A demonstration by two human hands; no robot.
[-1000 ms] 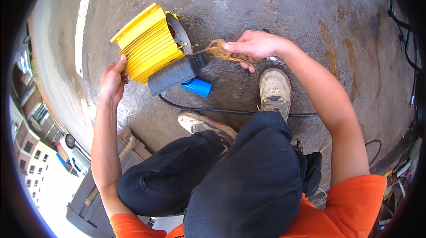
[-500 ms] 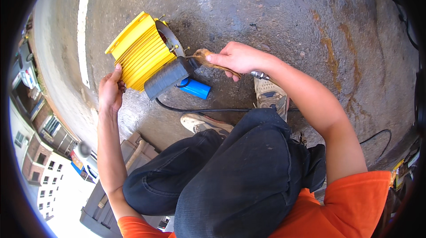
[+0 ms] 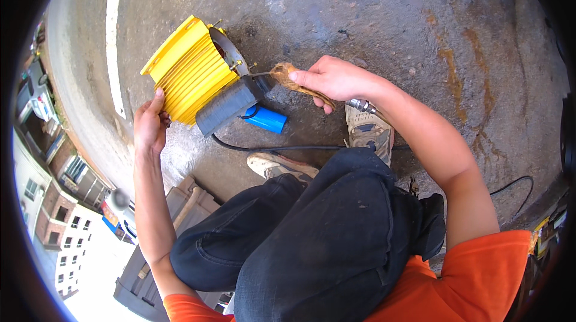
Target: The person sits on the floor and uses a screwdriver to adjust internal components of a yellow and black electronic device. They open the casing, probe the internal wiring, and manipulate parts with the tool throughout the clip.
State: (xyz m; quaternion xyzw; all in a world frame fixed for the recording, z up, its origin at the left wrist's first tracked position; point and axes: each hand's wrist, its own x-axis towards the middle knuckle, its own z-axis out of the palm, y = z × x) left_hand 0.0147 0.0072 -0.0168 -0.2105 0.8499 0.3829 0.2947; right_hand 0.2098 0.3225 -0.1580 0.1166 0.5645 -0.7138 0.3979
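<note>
A yellow finned motor housing (image 3: 189,79) lies on its side on the ground, its round open end facing right with several bolts poking out. My left hand (image 3: 151,123) grips its near-left edge, thumb on the fins and fingers curled below. A black box (image 3: 223,109) is fixed to the housing's near side. Beside it rests a blue cylinder (image 3: 267,119) with a black wire. Closed around a worn orange-brown air blow gun (image 3: 287,76), my right hand (image 3: 336,79) points its thin metal nozzle left, close to the housing's open rim. A metal hose coupling (image 3: 362,106) shows below my wrist.
A black cable (image 3: 282,147) runs right from the housing past my shoes (image 3: 282,166). Grey plastic cases (image 3: 189,202) stand at lower left. Brown stains (image 3: 453,82) mark the rough pavement at right. A white painted line (image 3: 112,40), cars and buildings are at far left.
My right hand and the blow gun have shifted slightly right, so more of the thin nozzle shows between gun and housing. The left hand and the housing have hardly moved.
</note>
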